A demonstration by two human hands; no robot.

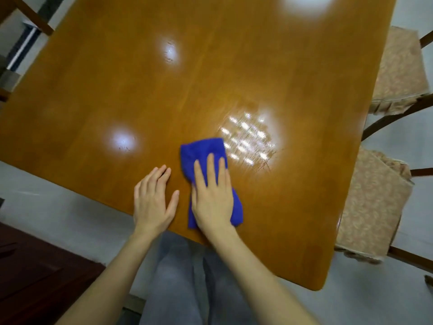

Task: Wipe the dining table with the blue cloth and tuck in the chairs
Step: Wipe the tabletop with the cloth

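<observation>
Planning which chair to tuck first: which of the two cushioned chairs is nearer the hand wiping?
The lower chair, by the table's near corner; the upper chair sits farther along the edge.

The table [210, 78] is orange-brown wood under a glossy varnish, smooth enough to throw lights back as white patches, and fine grain lines run along it. Just right of the cloth [201, 148], a patch [250, 141] of the top shows wet-looking streaks. The cloth is soft, fuzzy blue fabric, matt and creased. On the right, two chair cushions [370, 202] are matt, pinkish-beige patterned fabric with frilled edges, on dark wooden frames [421, 171]. The floor [58, 207] is pale, smooth and faintly shiny. Near left, a cabinet [35, 277] is dark reddish wood with a dull sheen. The trousers [178, 277] are grey matt cloth.
</observation>
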